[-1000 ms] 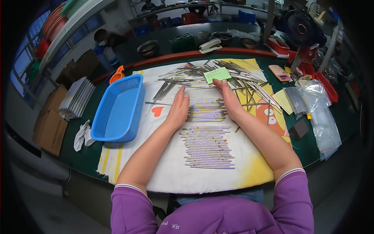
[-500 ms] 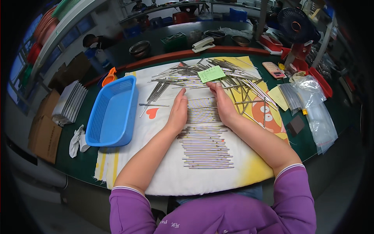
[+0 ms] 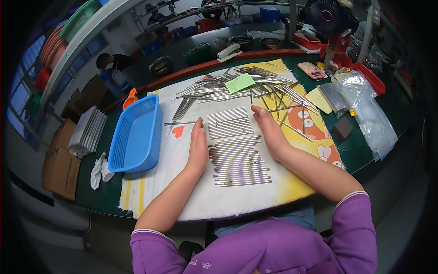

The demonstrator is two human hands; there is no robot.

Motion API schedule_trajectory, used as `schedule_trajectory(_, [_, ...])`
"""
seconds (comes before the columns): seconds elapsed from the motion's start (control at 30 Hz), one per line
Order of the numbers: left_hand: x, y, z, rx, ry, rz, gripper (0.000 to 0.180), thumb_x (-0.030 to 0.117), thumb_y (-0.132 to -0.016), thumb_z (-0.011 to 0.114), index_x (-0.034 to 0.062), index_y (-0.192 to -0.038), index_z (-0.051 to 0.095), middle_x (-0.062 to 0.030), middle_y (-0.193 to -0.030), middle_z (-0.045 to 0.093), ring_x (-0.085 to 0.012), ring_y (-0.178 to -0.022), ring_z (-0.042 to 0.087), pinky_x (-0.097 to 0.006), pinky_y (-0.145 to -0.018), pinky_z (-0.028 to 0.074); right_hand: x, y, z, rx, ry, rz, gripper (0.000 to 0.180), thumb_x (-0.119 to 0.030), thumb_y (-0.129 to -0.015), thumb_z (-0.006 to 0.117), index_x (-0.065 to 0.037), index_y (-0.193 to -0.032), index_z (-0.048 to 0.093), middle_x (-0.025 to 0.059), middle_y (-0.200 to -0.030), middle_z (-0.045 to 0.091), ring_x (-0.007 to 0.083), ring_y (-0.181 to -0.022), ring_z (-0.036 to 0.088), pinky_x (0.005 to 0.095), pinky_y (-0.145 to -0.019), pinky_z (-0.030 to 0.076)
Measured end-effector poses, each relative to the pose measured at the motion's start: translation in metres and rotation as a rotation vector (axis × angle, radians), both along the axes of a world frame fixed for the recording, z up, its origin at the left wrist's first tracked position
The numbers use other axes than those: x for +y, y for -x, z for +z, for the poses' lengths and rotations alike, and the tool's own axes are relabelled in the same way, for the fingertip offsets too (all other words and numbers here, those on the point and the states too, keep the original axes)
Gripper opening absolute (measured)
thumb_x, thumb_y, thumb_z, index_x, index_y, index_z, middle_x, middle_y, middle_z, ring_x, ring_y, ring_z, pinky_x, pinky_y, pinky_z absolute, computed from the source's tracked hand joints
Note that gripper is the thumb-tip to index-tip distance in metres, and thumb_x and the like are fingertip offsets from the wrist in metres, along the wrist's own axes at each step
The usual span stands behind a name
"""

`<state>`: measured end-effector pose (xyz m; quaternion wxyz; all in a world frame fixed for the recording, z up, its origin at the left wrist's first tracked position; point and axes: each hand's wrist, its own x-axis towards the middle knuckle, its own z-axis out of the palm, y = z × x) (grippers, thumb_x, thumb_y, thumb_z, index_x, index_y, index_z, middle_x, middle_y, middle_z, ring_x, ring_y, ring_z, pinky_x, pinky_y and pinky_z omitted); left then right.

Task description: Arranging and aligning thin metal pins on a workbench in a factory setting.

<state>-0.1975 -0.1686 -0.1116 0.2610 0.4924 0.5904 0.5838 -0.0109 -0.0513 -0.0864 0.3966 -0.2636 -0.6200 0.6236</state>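
Slim metal rods (image 3: 239, 162) lie side by side in a column on a white and yellow cloth (image 3: 182, 201). The upper group of rods (image 3: 230, 123) has fairly even ends; lower down, the ends are staggered. My left hand (image 3: 198, 146) stands on edge just left of the column, fingers straight and holding nothing. To the right of the rods is my right hand (image 3: 270, 132), also on edge with its fingers stretched out. Beyond both hands is a loose, criss-crossed heap of rods (image 3: 200, 89), with a green paper slip (image 3: 239, 83) on top.
A blue plastic basket (image 3: 134, 137) stands at the left, near white gloves (image 3: 100, 172) and an orange object (image 3: 130, 98). At the right are a calculator (image 3: 311, 70), a dark block (image 3: 342, 128) and clear plastic bags (image 3: 367, 116). A stapler (image 3: 229, 52) lies at the back.
My hands have moved apart and come away from the rods' ends. The upper rods now sit more evenly, set off from the lower ones. The view has shifted slightly.
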Motion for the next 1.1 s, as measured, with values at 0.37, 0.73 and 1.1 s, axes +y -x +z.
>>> schedule_trajectory(0.37, [-0.003, -0.033, 0.028, 0.249, 0.059, -0.009, 0.068, 0.035, -0.088, 0.045, -0.0014, -0.138, 0.017, -0.0198, -0.143, 0.017, -0.0309, -0.134, 0.015, -0.037, -0.109, 0.012, 0.011, 0.012, 0.0, 0.136, -0.001, 0.089, 0.053, -0.041, -0.093, 0.034, -0.003, -0.13, 0.036, 0.0159, -0.135, 0.033, 0.0267, -0.128, 0.028, 0.0364, -0.106, 0.021])
schedule_trajectory(0.73, [-0.04, -0.076, 0.053, 1.124, 0.204, -0.367, 0.1, 0.043, -0.066, 0.066, 0.006, -0.141, 0.012, -0.0193, -0.145, 0.009, -0.036, -0.135, 0.005, -0.053, -0.106, 0.001, 0.01, -0.082, 0.047, -0.614, -0.785, 0.218, 0.04, -0.007, -0.08, 0.051, -0.004, -0.12, 0.047, 0.0138, -0.125, 0.044, 0.0292, -0.117, 0.042, 0.0358, -0.099, 0.034])
schedule_trajectory(1.1, [-0.051, -0.08, 0.049, 0.983, 0.449, -0.04, 0.115, 0.051, -0.063, 0.07, -0.0008, -0.139, 0.001, -0.0225, -0.145, -0.001, -0.0431, -0.133, -0.002, -0.065, -0.099, 0.003, -0.057, -0.051, 0.016, 0.004, -0.034, 0.119, 0.036, -0.021, -0.095, 0.035, 0.0, -0.123, 0.042, 0.0113, -0.127, 0.041, 0.0199, -0.122, 0.035, 0.0299, -0.102, 0.027])
